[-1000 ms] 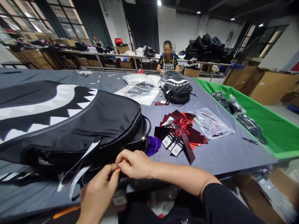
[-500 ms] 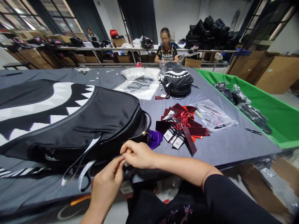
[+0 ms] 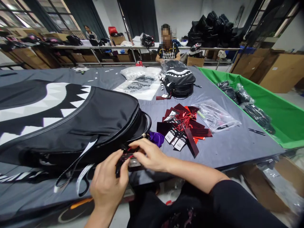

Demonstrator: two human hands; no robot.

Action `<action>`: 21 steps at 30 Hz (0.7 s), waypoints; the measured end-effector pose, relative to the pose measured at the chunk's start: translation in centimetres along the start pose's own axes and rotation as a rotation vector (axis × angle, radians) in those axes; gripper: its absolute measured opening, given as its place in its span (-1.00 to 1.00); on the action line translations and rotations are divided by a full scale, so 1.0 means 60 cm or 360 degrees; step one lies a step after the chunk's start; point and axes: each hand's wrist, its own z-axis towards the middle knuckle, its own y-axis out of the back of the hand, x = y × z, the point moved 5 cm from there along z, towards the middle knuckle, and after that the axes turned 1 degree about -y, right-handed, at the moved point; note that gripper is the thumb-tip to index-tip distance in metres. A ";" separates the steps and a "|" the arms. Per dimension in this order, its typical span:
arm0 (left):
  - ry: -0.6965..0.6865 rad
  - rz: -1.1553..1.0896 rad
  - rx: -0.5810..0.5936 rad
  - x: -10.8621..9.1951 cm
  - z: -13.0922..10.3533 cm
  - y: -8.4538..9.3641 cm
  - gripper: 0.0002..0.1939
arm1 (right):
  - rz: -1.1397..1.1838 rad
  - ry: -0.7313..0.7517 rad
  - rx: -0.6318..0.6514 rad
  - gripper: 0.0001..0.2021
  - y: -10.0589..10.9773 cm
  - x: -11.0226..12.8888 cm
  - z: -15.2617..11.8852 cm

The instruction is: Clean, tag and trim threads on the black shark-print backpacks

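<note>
A large black backpack (image 3: 104, 110) with a white shark-tooth pattern lies on the table at the left. Beside its near right end, my left hand (image 3: 108, 177) curls around a black strap-like part (image 3: 118, 167), partly hidden by the fingers. Close by, my right hand (image 3: 149, 155) pinches a thin red string (image 3: 130, 155). A hang tag (image 3: 135, 162) with a pale label shows just under the right fingers. Purple cloth (image 3: 156, 139) lies past the right hand, next to the backpack's zipper end. Farther right is a fanned pile of dark red hang tags (image 3: 190, 133) with red strings.
A second shark-tooth backpack (image 3: 180, 79) sits across the table, before a co-worker (image 3: 167, 47). Clear plastic bags (image 3: 217, 117) lie beside the tags, near a black pen-like tool (image 3: 257, 131). A green-lined bin (image 3: 268, 104) with wrapped items adjoins the table's right edge.
My hands have moved slightly apart from their close pinch. The red string and the hang tag now show between them. My left fingers have opened wider around the black part.
</note>
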 end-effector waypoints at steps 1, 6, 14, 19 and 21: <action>-0.0024 0.0024 -0.0048 -0.010 0.006 -0.002 -0.61 | -0.0019 0.0006 -0.0106 -0.74 0.024 -0.009 -0.012; -0.0434 -0.0100 0.0236 -0.070 0.031 -0.095 -0.65 | -0.0250 -0.0517 -0.0886 -0.80 0.200 -0.111 -0.113; -0.0393 0.0190 0.0675 -0.015 0.004 -0.229 -0.65 | -0.0425 -0.0808 -0.1154 -0.51 0.349 -0.241 -0.161; -0.0445 0.0365 0.0630 0.031 -0.030 -0.196 -0.71 | -0.0401 -0.0966 -0.1000 -0.38 0.361 -0.304 -0.088; -0.0488 0.0441 0.0546 0.054 -0.049 -0.171 -0.73 | -0.0399 -0.0991 -0.0910 -0.39 0.362 -0.314 -0.059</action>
